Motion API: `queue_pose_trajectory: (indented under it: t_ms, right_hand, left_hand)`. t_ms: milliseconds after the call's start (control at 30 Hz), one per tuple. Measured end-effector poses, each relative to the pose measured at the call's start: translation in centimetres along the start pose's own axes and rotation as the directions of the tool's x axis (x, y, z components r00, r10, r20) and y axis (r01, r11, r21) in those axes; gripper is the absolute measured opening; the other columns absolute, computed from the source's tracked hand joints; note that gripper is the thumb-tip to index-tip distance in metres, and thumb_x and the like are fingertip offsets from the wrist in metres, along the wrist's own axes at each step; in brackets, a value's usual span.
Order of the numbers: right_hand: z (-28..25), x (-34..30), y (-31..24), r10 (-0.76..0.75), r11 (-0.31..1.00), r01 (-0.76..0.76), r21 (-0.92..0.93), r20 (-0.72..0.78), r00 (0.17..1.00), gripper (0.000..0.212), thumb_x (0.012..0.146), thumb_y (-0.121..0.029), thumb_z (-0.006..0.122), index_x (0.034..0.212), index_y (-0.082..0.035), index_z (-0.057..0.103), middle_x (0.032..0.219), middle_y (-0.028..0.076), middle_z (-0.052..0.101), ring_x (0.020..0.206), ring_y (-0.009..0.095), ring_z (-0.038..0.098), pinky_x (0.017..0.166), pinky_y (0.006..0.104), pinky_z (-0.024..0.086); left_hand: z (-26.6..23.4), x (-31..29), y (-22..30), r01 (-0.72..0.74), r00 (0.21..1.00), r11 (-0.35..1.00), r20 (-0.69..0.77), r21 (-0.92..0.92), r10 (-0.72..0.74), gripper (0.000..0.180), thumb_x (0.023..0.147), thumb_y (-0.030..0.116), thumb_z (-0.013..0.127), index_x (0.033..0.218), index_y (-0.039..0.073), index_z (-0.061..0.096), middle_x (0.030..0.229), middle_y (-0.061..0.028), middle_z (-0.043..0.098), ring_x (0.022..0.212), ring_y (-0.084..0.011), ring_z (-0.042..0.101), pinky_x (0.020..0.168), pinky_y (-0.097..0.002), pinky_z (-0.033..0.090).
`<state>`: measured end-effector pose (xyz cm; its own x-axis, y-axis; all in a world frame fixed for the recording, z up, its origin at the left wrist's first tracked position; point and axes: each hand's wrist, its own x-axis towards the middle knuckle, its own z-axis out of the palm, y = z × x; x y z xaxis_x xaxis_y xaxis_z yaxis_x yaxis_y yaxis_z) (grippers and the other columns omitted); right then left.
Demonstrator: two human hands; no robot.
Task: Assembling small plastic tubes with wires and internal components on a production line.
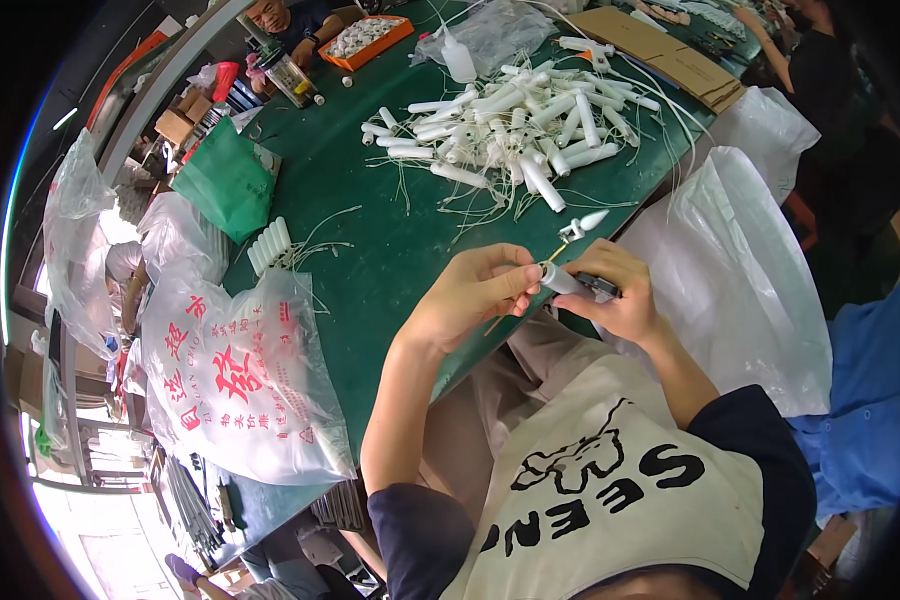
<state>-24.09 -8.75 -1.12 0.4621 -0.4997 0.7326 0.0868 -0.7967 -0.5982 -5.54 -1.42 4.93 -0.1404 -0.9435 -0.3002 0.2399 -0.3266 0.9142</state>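
Close in front of my body, near the table edge, both hands meet at a short white plastic tube (559, 279). My left hand (482, 292) is closed, thumb and fingers pinched at the tube's open end; the small part in the pinch is mostly hidden. My right hand (618, 292) wraps round the tube and also has a black object (598, 286), perhaps a tool handle, against its fingers. Just beyond the hands shows a thin yellow strip (560, 250) with a white pointed, flame-shaped piece (589, 221) at its far end.
A heap of white tubes with thin wires (515, 115) covers the far green table (370, 210). At left lie a row of tubes (269, 244), a green bag (228, 175) and a printed plastic bag (250, 380). A white sack (740, 290) hangs at right. Other people sit beyond.
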Motion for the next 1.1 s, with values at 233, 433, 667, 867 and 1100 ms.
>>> queue_pose_trajectory:
  t_ms: [233, 433, 667, 867, 1100]
  right_hand:
    - [0.7, -0.6, 0.7, -0.032, 0.998, 0.031, 0.063, 0.018, 0.999, 0.029, 0.06, -0.008, 0.078, 0.084, -0.001, 0.063, 0.075, 0.007, 0.061, 0.063, 0.02, 0.054, 0.055, 0.0297, 0.042]
    - [0.9, -0.8, 0.9, 0.044, 0.982, -0.053, 0.182, 0.053, 0.998, 0.029, 0.063, -0.007, 0.077, 0.088, 0.0, 0.064, 0.074, 0.008, 0.06, 0.065, 0.018, 0.056, 0.055, 0.0291, 0.042]
    - [-2.2, -2.3, 2.8, 0.568, 0.706, -0.551, 0.444, 0.109, 0.816, 0.014, 0.088, -0.004, 0.047, 0.097, 0.003, 0.054, 0.066, 0.009, 0.057, 0.048, 0.013, 0.052, 0.047, 0.0241, 0.043]
    - [-4.8, -3.0, 2.7, 0.581, 0.648, -0.643, 0.409, 0.28, 0.764, 0.024, 0.093, -0.015, 0.034, 0.103, 0.001, 0.048, 0.066, 0.011, 0.057, 0.046, 0.014, 0.052, 0.046, 0.025, 0.042]
    - [-8.1, -4.1, 2.4, 0.623, 0.694, -0.672, 0.259, 0.253, 0.74, 0.025, 0.094, -0.014, 0.032, 0.099, 0.001, 0.051, 0.067, 0.01, 0.057, 0.046, 0.012, 0.05, 0.045, 0.0243, 0.042]
  left_hand:
    - [-0.1, -0.2, 0.0, 0.074, 0.981, 0.997, 0.179, -0.008, -0.072, 0.029, 0.088, 0.017, 0.051, 0.11, -0.002, 0.051, 0.07, -0.0049, 0.058, 0.06, -0.0098, 0.053, 0.057, -0.0219, 0.046]
    - [-0.2, -0.2, -1.3, 0.007, 0.992, 0.999, 0.127, -0.051, 0.0, 0.028, 0.087, 0.018, 0.049, 0.105, -0.003, 0.057, 0.068, -0.0066, 0.061, 0.059, -0.0113, 0.057, 0.058, -0.0229, 0.047]
    - [-0.6, -0.7, -1.3, 0.021, 1.0, 0.998, -0.001, -0.059, -0.021, 0.026, 0.084, 0.015, 0.053, 0.101, -0.004, 0.058, 0.066, -0.0069, 0.06, 0.056, -0.0114, 0.056, 0.057, -0.0245, 0.047]
    - [-0.4, -1.0, -0.8, -0.005, 0.999, 1.0, -0.035, 0.025, 0.006, 0.027, 0.084, 0.014, 0.053, 0.101, -0.006, 0.058, 0.066, -0.0094, 0.06, 0.055, -0.0119, 0.056, 0.057, -0.0236, 0.048]
    - [0.7, -0.9, 0.4, -0.024, 1.0, 0.993, -0.013, 0.114, 0.026, 0.028, 0.085, 0.015, 0.054, 0.102, -0.006, 0.057, 0.067, -0.0094, 0.061, 0.055, -0.0118, 0.056, 0.056, -0.0234, 0.048]
